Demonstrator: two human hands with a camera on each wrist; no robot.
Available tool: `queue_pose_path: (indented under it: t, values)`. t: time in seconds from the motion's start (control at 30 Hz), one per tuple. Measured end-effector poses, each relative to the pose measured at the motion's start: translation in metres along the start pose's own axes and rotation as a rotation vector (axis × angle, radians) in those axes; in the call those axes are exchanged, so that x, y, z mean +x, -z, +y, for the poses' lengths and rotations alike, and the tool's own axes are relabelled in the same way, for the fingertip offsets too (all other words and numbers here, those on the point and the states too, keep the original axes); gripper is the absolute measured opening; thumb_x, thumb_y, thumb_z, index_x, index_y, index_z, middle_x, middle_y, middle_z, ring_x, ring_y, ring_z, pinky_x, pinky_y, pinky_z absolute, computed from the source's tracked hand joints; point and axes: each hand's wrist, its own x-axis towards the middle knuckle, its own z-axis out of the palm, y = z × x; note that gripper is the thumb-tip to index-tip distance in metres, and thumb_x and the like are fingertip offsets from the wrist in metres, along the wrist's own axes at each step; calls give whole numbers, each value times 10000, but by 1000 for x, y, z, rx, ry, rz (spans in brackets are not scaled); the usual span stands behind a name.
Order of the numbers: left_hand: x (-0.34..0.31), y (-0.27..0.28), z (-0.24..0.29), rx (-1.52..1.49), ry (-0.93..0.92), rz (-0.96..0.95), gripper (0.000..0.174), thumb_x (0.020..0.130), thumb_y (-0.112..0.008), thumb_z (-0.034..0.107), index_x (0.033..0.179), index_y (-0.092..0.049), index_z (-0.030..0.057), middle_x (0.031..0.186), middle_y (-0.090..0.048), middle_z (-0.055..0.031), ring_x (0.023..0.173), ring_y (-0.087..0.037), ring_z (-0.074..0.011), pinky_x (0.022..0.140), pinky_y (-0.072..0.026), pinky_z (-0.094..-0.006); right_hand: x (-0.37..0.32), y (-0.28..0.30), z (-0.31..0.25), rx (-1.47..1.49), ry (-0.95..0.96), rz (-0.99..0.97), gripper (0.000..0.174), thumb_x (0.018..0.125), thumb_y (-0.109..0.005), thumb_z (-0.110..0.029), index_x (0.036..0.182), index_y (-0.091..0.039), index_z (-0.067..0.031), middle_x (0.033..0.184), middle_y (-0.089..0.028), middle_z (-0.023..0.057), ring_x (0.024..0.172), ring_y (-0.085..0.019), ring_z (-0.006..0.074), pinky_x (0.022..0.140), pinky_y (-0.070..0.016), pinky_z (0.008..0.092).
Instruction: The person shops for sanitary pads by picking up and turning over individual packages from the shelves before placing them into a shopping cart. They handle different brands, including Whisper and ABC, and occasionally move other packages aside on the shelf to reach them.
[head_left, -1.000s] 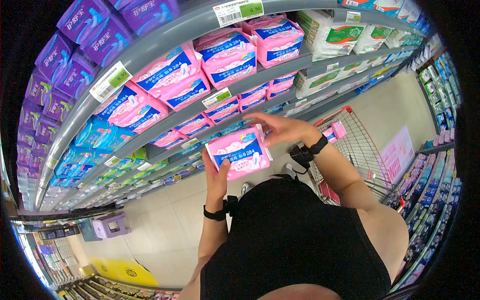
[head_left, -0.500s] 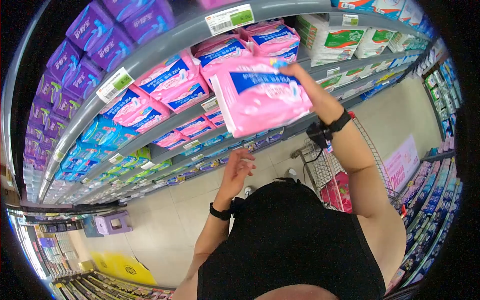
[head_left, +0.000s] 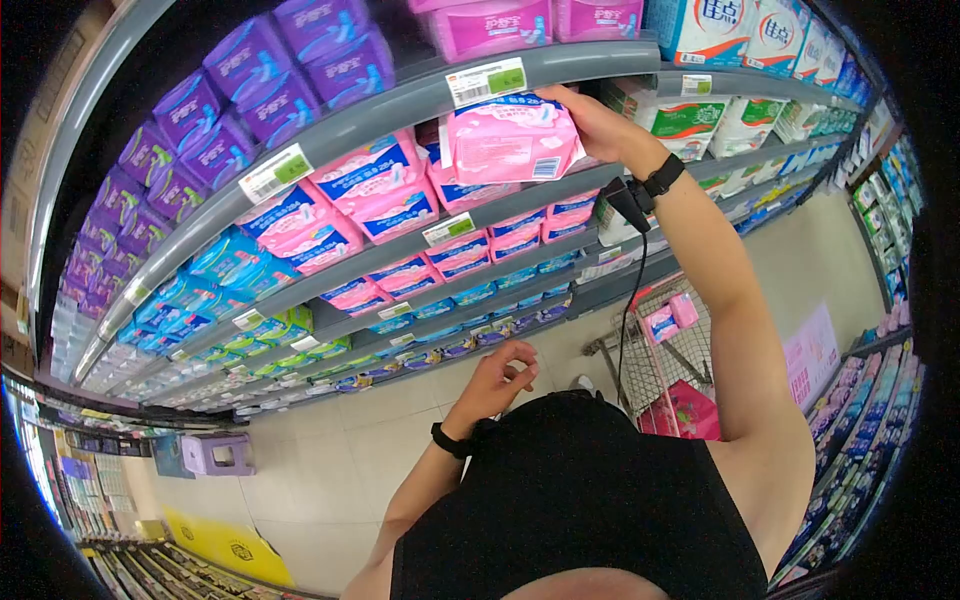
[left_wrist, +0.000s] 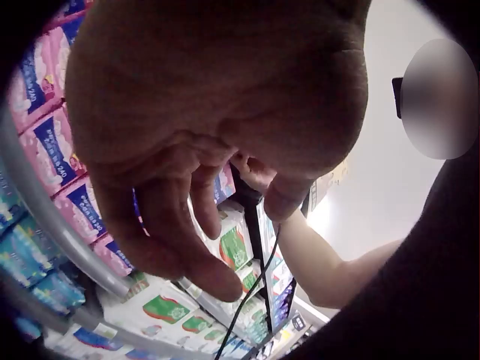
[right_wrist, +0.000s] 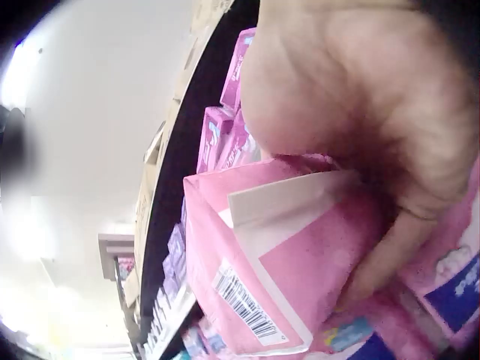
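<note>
My right hand point(head_left: 588, 118) is raised to the shelf and grips a pink pack of sanitary pads point(head_left: 510, 140) by its right end, on top of other pink packs point(head_left: 470, 190). In the right wrist view my fingers point(right_wrist: 390, 247) curl round the pink pack point(right_wrist: 277, 277), whose barcode end faces the camera. My left hand point(head_left: 500, 375) hangs low in front of my chest, fingers loosely curled, holding nothing. The left wrist view shows the left hand point(left_wrist: 210, 150) from close up, empty.
Grey shelves point(head_left: 330, 110) carry purple packs point(head_left: 240, 90), pink packs point(head_left: 370, 180) and blue packs point(head_left: 220, 260), with price tags point(head_left: 486, 80) on the rails. A shopping cart point(head_left: 670, 340) with pink packs stands at my right. A purple stool point(head_left: 215, 452) sits on the tiled floor.
My right hand lifted the pink pack from chest height up onto the shelf row. My left hand let go of it and dropped toward my chest.
</note>
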Motion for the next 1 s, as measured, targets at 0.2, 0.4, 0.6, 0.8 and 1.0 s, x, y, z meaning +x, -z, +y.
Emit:
queue_pose_path:
  t: [0.2, 0.4, 0.6, 0.8, 1.0]
  values:
    - [-11, 4, 0, 18, 3, 36, 267, 973, -664, 140, 1182, -562, 10, 998, -636, -88, 748, -662, -147, 631, -592, -300, 16, 16, 11, -199, 215, 90, 554, 1005, -579, -415, 1359, -554, 11, 1259, -646, 88, 1113, -624, 148, 960, -520, 324]
    - [-19, 8, -7, 7, 7, 74, 254, 973, -662, 137, 1169, -560, 12, 984, -638, -78, 728, -650, -126, 627, -583, -289, 60, 50, 19, -302, 382, 231, 453, 1039, -566, -333, 1371, -533, -25, 1325, -590, 83, 1129, -566, 177, 998, -463, 321]
    - [-19, 10, -16, 56, -24, 68, 250, 968, -678, 156, 1156, -567, 35, 966, -638, -44, 705, -627, -90, 598, -519, -262, 70, 46, 4, -847, 530, 287, 327, 1047, -528, -322, 1136, -651, -32, 1144, -691, 84, 992, -624, 191, 882, -504, 368]
    - [-19, 12, -20, 117, -25, 68, 260, 967, -686, 193, 1151, -577, 47, 973, -654, -51, 733, -636, -106, 612, -495, -269, 70, 22, -10, -1112, 380, 190, 374, 1036, -517, -359, 1130, -660, -26, 1072, -715, 138, 934, -652, 222, 840, -519, 386]
    - [-20, 12, -10, 289, -40, 17, 260, 983, -667, 193, 1175, -583, 37, 1051, -634, -63, 859, -654, -159, 735, -539, -304, 81, 13, -4, -1280, 396, 126, 376, 1032, -522, -363, 1139, -660, -30, 1081, -714, 139, 940, -655, 231, 842, -521, 390]
